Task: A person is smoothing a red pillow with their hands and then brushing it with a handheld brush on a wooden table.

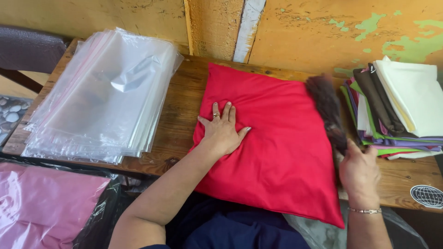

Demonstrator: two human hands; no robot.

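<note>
Both hands work: left fingers (224, 113) spread flat on red cushion (277, 143), right fingers (357, 152) gripping dark brush (328, 110).

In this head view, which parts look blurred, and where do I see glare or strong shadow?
Head view: the dark brush in the right hand is smeared by motion blur, while the left hand on the red cushion is sharp; soft daylight, only faint shadows; the stack of clear plastic bags shows pale glare; the table edges bow slightly from the wide lens.
</note>
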